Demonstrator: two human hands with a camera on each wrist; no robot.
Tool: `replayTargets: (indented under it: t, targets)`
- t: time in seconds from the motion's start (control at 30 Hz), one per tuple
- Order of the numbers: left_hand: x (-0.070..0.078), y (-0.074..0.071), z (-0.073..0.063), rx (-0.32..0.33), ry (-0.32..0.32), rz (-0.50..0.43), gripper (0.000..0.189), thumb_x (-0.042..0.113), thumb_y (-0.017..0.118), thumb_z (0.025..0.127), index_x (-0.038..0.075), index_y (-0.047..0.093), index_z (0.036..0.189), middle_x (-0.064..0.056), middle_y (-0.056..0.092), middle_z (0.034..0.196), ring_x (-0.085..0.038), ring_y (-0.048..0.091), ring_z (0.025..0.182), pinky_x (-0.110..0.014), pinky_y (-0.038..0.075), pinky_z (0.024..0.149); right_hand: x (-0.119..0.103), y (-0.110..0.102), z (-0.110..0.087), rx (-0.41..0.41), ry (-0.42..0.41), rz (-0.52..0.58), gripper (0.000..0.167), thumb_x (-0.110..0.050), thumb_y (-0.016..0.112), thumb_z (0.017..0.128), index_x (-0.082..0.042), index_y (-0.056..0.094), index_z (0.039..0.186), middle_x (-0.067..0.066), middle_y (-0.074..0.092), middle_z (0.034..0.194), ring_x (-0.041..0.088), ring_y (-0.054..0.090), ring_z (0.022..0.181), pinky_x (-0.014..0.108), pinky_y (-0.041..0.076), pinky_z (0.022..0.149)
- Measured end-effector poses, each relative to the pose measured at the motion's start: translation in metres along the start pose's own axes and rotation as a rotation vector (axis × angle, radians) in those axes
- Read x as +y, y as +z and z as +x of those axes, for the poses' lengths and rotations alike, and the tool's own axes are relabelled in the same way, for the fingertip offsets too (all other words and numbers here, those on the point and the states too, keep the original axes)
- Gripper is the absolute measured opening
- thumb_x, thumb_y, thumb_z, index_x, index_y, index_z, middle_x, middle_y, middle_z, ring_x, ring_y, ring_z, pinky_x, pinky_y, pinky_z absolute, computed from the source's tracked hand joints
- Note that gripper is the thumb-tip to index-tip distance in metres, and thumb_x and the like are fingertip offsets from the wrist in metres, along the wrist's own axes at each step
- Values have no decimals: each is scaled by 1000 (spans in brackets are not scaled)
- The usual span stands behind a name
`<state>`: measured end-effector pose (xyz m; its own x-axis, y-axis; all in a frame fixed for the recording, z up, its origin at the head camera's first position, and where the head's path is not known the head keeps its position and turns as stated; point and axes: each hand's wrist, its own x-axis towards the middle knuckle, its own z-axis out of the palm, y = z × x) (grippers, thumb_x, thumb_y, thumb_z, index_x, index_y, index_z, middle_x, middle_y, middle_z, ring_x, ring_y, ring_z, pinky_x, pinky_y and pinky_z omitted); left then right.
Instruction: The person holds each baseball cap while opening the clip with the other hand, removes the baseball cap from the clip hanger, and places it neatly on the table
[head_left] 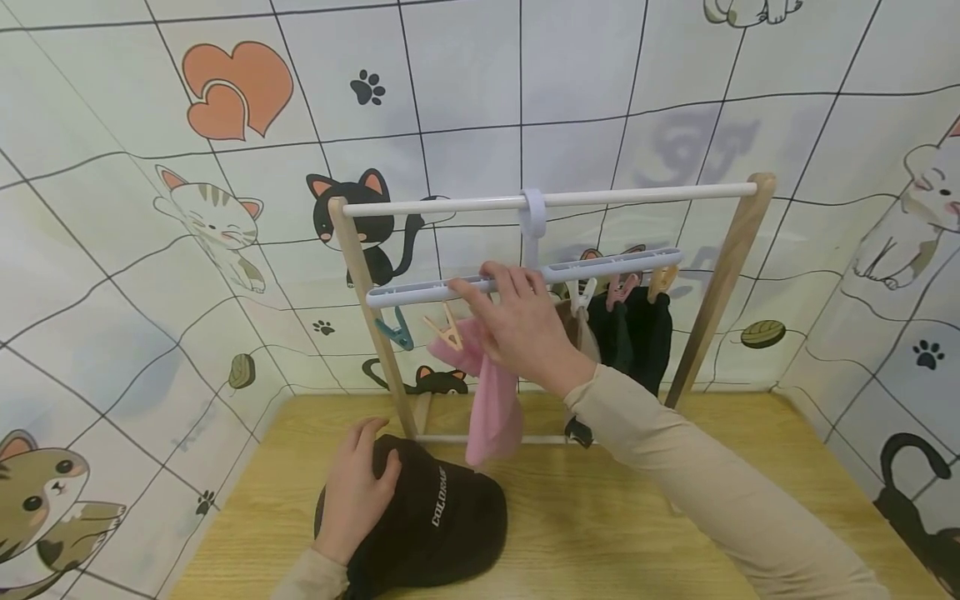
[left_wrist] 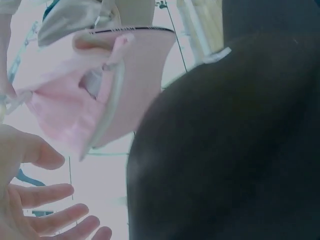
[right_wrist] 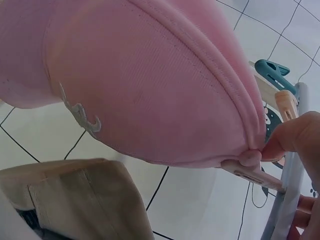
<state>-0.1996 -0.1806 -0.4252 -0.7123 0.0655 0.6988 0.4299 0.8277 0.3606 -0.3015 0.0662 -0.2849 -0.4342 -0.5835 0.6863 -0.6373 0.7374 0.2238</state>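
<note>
A pale lavender clip hanger [head_left: 611, 265] hangs from the rack's white rail. My right hand [head_left: 528, 325] grips its bar left of the hook, thumb by a light peg [right_wrist: 255, 175] that bites the edge of a pink cap [head_left: 497, 408]. The cap dangles below the bar. A beige peg [head_left: 447, 329] and a teal peg [head_left: 396, 331] hang farther left. A black cap [head_left: 472, 525] lettered "COLORADO" lies on the table, and my left hand [head_left: 356, 496] is at its left side. In the left wrist view that hand's fingers [left_wrist: 55, 220] are spread and loose.
More caps, one black [head_left: 648, 333] and one tan [right_wrist: 85, 200], hang right of the pink one from white, pink and orange pegs. The rack's wooden posts [head_left: 712, 292] stand on a wooden table [head_left: 247, 517] before a cat-patterned wall.
</note>
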Motion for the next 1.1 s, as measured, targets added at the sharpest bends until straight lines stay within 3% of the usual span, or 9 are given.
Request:
replayTargets:
  t: [0.1,0.3,0.4,0.53,0.67,0.83,0.93,1.1]
  targets:
    - [8,3,4,-20,12,-18,44,-5,73,75,-5,59,116,-22,57,115,-39,57,101,-52,49,76,5,-6,2,-45,-22,8,56,-18,65,92,-25,41,142,16,46,132,34,48,116,49,38,96]
    - [20,10,13,-42,5,-61,50,-1,73,76,-6,54,122,-26,50,126,-41,53,111,-53,47,82,19,-22,8,-164,-108,61,79,6,72,81,-21,39,147,13,47,136,30,46,121,45,37,101]
    - [27,14,20,-69,-2,-108,55,1,75,75,-5,53,125,-25,49,128,-41,53,112,-53,46,84,24,-26,10,-192,-136,97,80,13,65,81,-21,38,148,12,48,135,29,46,122,44,36,102]
    - [41,19,32,-147,-23,-205,62,6,75,76,-4,49,131,-23,46,134,-40,52,115,-53,45,88,28,-26,9,-183,-154,124,77,19,55,82,-21,41,147,12,51,132,29,46,120,44,37,101]
    - [57,28,45,-219,-38,-306,65,9,72,79,-3,44,137,-24,41,139,-39,48,119,-53,43,92,30,-26,8,-172,-152,124,77,20,56,82,-20,42,147,13,51,131,30,47,118,44,38,100]
    - [69,41,56,-219,41,-342,71,14,70,78,-8,39,137,-28,42,137,-40,44,121,-59,35,95,30,-27,6,-176,-135,124,81,20,60,79,-21,42,147,14,51,131,32,48,117,46,37,100]
    - [76,44,63,-236,73,-428,74,12,70,77,-7,37,140,-24,45,136,-35,45,122,-56,35,97,29,-27,5,-166,-134,126,83,22,61,77,-21,43,146,14,52,130,32,49,116,46,38,100]
    - [88,45,74,-254,53,-581,68,7,69,79,0,39,139,-16,53,128,-28,53,114,-44,44,94,28,-26,5,-140,-152,129,80,22,61,77,-20,46,144,14,52,129,32,50,113,46,40,98]
